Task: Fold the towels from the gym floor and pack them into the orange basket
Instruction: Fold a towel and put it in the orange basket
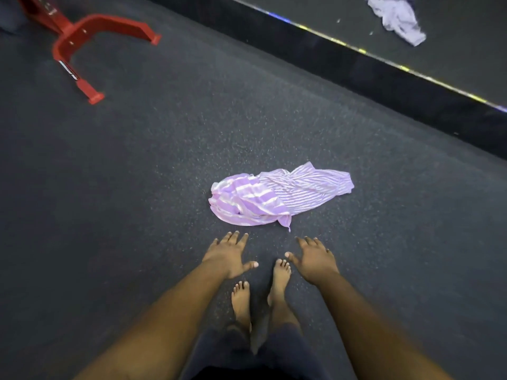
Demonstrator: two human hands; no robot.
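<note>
A crumpled lilac-and-white striped towel (279,197) lies on the dark speckled gym floor in front of me. Both arms reach down toward it. My left hand (229,256) hovers just short of the towel's near left edge, fingers spread and holding nothing. My right hand (312,259) is level with it, below the towel's near corner, also spread and holding nothing. Neither hand touches the cloth. The orange basket is not in view.
My bare feet (260,292) stand between my hands. A red metal equipment base (82,42) sits at the far left. A black strip (384,78) runs diagonally at the back; above it a mirror shows a pale lilac cloth (397,17).
</note>
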